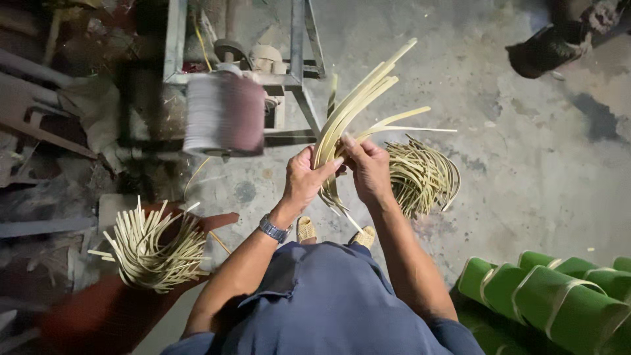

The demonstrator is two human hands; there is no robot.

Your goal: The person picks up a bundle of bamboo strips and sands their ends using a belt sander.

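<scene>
Pale, smooth bamboo strips; rough, stained concrete floor; glossy green bamboo sections.

1. My left hand and right hand cover the middle of the bamboo strips.
2. The sanding drum is blurred.
3. The green bamboo tubes are cut off at the edge.

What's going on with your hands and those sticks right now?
Left hand and right hand both shut on bundle of curved strips. Spinning drum just beyond. Nothing between.
</scene>
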